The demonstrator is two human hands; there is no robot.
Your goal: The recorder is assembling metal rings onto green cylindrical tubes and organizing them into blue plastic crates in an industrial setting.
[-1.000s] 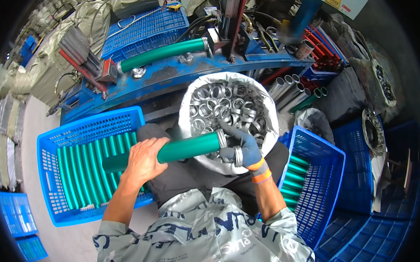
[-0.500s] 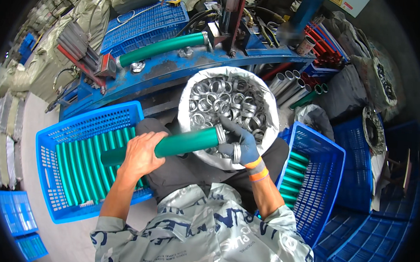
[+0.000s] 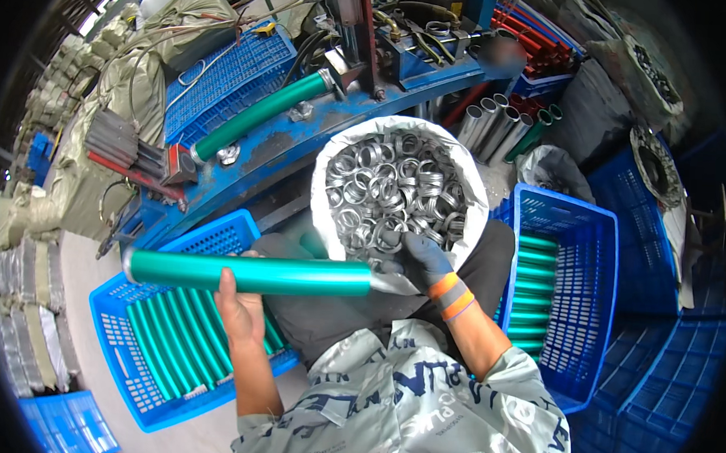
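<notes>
My bare left hand (image 3: 243, 310) grips a shiny green tube (image 3: 312, 278) from below, thumb in front and fingers mostly hidden behind. The tube lies nearly level across my lap, a metal ring (image 3: 129, 265) on its left end and its right end bare. Close to that bare end is my gloved right hand (image 3: 422, 260), its fingers closed around what looks like a silver metal ring (image 3: 388, 236); the hold is partly hidden. Beneath this hand stands a white sack (image 3: 476, 187) full of such rings, between my knees.
A blue crate (image 3: 113, 377) of green tubes stands at my left, another blue crate (image 3: 592, 277) at my right. Ahead, a blue metal bench (image 3: 256, 159) carries another green tube (image 3: 263, 113) and clamps. Bare metal tubes (image 3: 497, 127) stand beyond the sack, at right.
The tube has been turned end for end, its ringed end now at the left. My left hand has shifted beneath it, and my right hand has come away from the ringed end.
</notes>
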